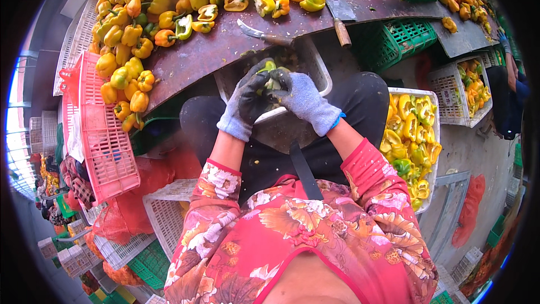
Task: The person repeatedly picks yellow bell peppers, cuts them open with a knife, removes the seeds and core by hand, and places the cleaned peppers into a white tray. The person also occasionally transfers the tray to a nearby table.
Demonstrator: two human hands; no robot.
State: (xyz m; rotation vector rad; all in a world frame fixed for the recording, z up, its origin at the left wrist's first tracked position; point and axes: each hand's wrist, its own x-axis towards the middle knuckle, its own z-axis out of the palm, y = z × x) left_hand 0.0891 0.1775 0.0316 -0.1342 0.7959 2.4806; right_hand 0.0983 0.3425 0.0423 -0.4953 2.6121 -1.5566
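Both my hands wear grey knit gloves with dark coated palms. A small green pepper piece [268,66] is held between my left hand [247,99] and my right hand [300,95]; the fingers partly hide it. Below them, between my knees, stands a white plastic tub [322,71] with pepper scraps in it. On the table edge just beyond lies a knife [265,36] with a curved blade and wooden handle. Halved bell peppers [236,1] rest on the dark table [190,65], beside a large heap of whole yellow and orange bell peppers [135,21].
A broad-bladed tool [341,25] overhangs the table edge by its wooden handle. At my right, a white crate [436,135] holds cut yellow peppers. A pink crate [107,135] stands at left; green crates [392,44] sit ahead right. Another person [508,88] is at far right.
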